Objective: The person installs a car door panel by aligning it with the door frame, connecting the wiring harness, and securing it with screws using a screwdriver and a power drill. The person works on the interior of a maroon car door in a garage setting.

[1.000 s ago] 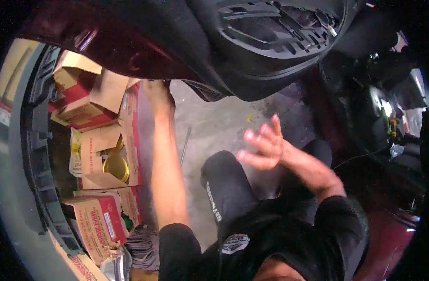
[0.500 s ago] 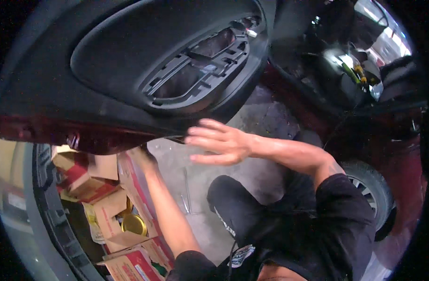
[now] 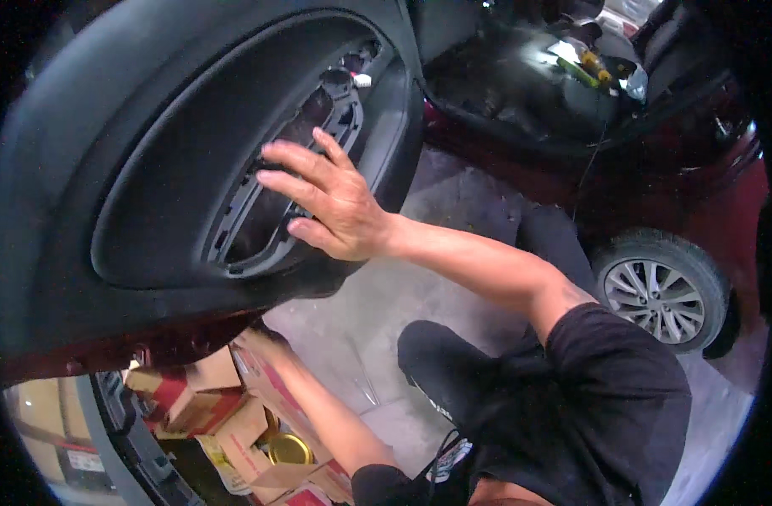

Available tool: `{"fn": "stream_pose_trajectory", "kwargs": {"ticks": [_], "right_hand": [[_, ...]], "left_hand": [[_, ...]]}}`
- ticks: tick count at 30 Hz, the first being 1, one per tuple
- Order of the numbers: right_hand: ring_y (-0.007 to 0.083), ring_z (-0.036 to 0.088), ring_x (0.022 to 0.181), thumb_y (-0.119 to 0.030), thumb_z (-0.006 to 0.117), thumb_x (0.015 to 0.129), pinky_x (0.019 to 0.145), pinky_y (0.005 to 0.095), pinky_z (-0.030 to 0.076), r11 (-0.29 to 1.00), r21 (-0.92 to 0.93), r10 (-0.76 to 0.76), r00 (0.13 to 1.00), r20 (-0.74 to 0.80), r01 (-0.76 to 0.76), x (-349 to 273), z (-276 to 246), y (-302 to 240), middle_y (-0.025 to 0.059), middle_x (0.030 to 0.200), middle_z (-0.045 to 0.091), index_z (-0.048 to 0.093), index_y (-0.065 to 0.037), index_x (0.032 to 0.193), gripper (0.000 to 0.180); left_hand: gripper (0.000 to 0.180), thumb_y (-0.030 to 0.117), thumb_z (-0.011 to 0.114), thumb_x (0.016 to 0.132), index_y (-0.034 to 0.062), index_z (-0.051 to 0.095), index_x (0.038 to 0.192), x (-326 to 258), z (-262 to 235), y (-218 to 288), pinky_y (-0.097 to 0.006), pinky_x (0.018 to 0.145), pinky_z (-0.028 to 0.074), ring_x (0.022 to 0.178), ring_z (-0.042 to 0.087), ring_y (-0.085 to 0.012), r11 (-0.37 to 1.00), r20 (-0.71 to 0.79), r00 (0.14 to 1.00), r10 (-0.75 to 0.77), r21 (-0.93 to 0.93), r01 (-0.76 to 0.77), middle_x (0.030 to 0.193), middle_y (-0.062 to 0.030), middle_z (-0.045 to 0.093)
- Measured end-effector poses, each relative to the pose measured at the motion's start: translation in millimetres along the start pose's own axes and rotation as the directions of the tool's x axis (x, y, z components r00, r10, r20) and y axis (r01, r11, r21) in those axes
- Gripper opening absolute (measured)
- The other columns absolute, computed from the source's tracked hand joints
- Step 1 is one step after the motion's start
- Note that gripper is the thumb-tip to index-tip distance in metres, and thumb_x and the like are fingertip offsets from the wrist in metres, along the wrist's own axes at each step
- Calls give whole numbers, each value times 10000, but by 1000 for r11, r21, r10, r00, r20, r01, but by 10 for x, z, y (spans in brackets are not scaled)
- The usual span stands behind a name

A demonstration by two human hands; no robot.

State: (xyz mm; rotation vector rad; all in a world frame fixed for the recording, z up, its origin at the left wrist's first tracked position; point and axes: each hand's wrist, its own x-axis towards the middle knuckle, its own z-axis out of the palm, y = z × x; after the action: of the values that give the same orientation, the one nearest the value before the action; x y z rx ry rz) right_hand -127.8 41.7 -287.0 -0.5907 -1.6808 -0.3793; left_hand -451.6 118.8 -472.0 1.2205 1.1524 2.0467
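My right hand (image 3: 335, 207) is open, its fingers spread over the armrest part of a black car door panel (image 3: 175, 143). It covers part of the long slotted opening (image 3: 243, 232), where bare plastic framing shows; I cannot tell whether the fingertips touch it. A small white connector (image 3: 361, 81) sits at the upper end of that opening. Down at the dark red lower edge of the door (image 3: 184, 337) is my left hand (image 3: 264, 344), its fingers hidden by that edge and blurred.
Cardboard boxes (image 3: 196, 392) stand below the door, one with a gold-coloured round lid (image 3: 290, 449). A thin metal rod (image 3: 367, 388) lies on the grey floor. To the right are a car wheel (image 3: 656, 291) and the car's open interior with a yellow-and-black tool (image 3: 599, 67).
My right hand has moved up and left from beside the door's lower edge to over the opening. The view has shifted; my left hand stays by the lower edge.
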Motion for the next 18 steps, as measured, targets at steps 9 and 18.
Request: {"fn": "stream_pose_trajectory", "kwargs": {"ticks": [9, 18], "right_hand": [[243, 655, 836, -320, 712, 899, 763, 377, 525, 765, -210, 637, 761, 118, -608, 274, -823, 1335, 130, 931, 662, 582, -66, 1291, 485], [174, 672, 652, -288, 672, 820, 615, 320, 538, 625, 150, 692, 633, 346, -766, 512, -997, 2056, 112, 791, 680, 717, 2, 1008, 349]], "left_hand": [[426, 221, 525, 1002, 18, 508, 1376, 89, -196, -215, -415, 1117, 323, 1311, 432, -301, 997, 39, 997, -66, 29, 65, 1465, -124, 466], [522, 242, 578, 980, 3, 411, 1413, -147, -9, 210, -440, 1021, 432, 1184, 508, -287, 983, -71, 992, -107, -155, 95, 1375, -170, 501]]}}
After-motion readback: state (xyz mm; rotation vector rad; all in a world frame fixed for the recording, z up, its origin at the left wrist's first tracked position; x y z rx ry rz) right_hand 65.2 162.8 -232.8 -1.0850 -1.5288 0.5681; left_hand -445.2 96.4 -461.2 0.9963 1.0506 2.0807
